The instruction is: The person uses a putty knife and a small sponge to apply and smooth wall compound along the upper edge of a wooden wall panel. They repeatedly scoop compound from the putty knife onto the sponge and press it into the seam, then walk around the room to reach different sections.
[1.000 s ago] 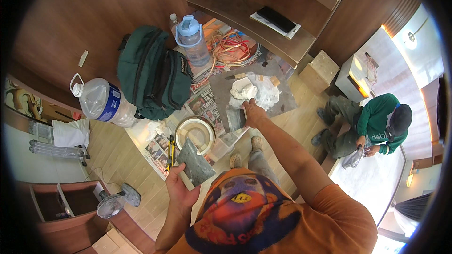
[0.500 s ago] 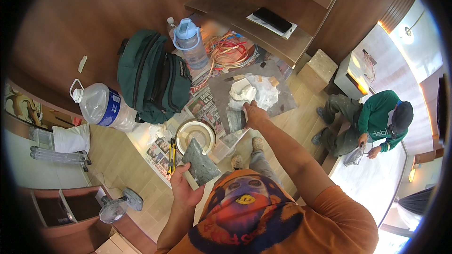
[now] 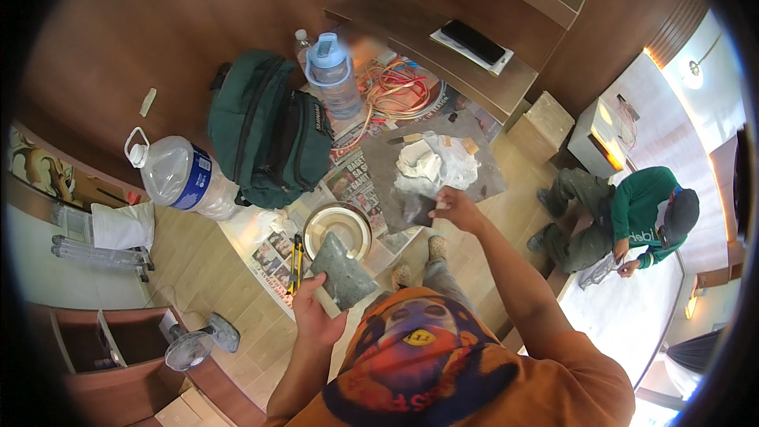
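My left hand [image 3: 318, 318] grips the pale back edge of a wide putty knife [image 3: 348, 275], its grey, smeared flat face turned up. Beneath it stands a round open can or lid [image 3: 337, 213] with a cream inside. My right hand [image 3: 462, 213] is closed on a second flat, dark putty knife [image 3: 417, 210], blurred, at the near edge of a grey board [image 3: 482, 176]. White putty [image 3: 417, 160] sits heaped on that board beside a crumpled clear plastic sheet [image 3: 455, 162]. A small knife with a wooden handle [image 3: 403, 139] rests behind the heap.
Newspaper [image 3: 360, 186] covers the work surface. A green backpack [image 3: 265, 134], a blue-lidded jug [image 3: 332, 75], a large water bottle [image 3: 178, 174] and coiled wires [image 3: 399, 91] stand around. A yellow cutter [image 3: 296, 261] lies left. A co-worker in green [image 3: 644, 202] sits right; a phone [image 3: 473, 41] lies on the shelf.
My right hand has drawn back a little to the right with its knife, away from the putty. My left hand still holds its knife. The view has shifted slightly.
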A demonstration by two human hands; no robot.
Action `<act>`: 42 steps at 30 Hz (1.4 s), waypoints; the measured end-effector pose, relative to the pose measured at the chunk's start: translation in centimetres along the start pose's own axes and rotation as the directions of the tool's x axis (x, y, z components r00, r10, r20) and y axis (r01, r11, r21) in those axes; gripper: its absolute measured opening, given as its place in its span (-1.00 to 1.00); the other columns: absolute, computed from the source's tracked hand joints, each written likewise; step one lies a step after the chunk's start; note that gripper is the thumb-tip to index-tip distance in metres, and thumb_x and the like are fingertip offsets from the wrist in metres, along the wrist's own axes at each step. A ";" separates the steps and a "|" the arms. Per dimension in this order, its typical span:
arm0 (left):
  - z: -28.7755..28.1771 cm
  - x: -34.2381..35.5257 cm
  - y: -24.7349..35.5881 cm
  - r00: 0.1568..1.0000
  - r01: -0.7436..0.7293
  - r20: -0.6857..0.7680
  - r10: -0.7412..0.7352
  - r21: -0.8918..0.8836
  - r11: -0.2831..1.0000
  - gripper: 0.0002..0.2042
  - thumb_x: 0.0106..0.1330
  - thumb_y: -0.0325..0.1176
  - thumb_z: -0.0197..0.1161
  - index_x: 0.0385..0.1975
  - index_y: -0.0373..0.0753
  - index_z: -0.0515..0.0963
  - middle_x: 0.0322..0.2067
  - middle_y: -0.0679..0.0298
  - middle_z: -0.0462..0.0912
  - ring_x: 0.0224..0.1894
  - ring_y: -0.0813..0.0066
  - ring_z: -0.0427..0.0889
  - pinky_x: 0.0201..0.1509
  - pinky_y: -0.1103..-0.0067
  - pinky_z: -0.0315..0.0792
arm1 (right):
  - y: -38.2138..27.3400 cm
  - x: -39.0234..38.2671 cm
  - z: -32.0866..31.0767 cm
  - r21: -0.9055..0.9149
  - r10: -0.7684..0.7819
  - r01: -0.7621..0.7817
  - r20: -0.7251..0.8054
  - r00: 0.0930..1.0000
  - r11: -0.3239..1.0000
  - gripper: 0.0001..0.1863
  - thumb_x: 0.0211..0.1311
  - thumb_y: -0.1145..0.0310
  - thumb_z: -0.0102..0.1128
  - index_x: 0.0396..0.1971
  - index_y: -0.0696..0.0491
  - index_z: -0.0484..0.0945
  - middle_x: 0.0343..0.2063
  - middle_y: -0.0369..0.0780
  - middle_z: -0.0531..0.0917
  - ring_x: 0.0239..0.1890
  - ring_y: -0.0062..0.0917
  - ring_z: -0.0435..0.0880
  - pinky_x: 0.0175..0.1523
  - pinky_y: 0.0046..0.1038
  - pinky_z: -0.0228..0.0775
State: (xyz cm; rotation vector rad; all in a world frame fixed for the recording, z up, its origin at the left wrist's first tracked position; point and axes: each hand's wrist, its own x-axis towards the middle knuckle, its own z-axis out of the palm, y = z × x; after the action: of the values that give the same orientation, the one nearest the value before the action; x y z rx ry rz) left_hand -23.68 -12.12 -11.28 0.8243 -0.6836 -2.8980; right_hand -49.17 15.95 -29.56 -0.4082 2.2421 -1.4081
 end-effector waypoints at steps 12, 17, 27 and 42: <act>5.6 3.6 -1.0 0.914 -0.384 0.287 0.288 0.380 0.841 -0.41 0.38 -0.58 0.12 0.42 -0.31 0.16 0.20 0.02 0.49 0.17 0.09 0.61 0.11 0.19 0.68 | -15.1 -12.1 -1.0 0.940 0.314 -0.152 0.051 0.948 0.307 -0.68 0.40 0.34 0.29 0.10 -0.02 0.52 -0.16 -0.31 0.71 -0.22 -0.54 0.73 -0.22 -0.43 0.60; 6.1 4.6 -2.4 0.528 -0.849 0.782 0.332 0.496 0.182 -0.53 0.43 -0.63 0.10 0.34 -0.30 0.31 0.16 -0.10 0.52 0.14 0.06 0.62 0.16 0.20 0.59 | -18.9 -14.3 0.8 0.955 0.193 -0.181 0.137 0.972 0.234 -0.67 0.39 0.34 0.28 0.07 0.12 0.53 -0.20 -0.22 0.74 -0.29 -0.49 0.77 -0.32 -0.48 0.63; 6.5 5.5 -2.1 0.246 -0.951 0.969 0.038 0.249 -0.184 -0.36 0.08 -0.63 0.37 0.23 0.04 0.55 0.20 0.05 0.50 0.18 -0.02 0.59 0.20 0.21 0.55 | -20.7 -14.3 -0.7 0.923 0.213 -0.237 0.177 0.961 0.304 -0.61 0.32 0.40 0.22 0.12 0.17 0.51 -0.16 -0.15 0.73 -0.27 -0.46 0.79 -0.34 -0.47 0.68; 2.5 7.0 -3.3 0.589 -0.782 0.808 -0.005 0.568 -0.256 -0.26 0.20 -0.62 0.18 0.44 0.09 0.36 0.25 0.13 0.45 0.28 0.08 0.50 0.29 0.37 0.50 | -21.9 -14.8 -2.8 0.945 -0.096 -0.050 0.085 0.992 0.323 -0.47 0.29 0.39 0.30 0.22 0.22 0.43 -0.08 -0.09 0.71 -0.17 -0.32 0.80 -0.21 -0.36 0.72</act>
State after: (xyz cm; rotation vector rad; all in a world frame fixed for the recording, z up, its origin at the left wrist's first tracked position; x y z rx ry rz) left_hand -30.69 -9.29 -14.24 -0.5230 -2.6185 -1.2338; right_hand -37.90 15.65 -5.50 -0.0799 0.9126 -2.3243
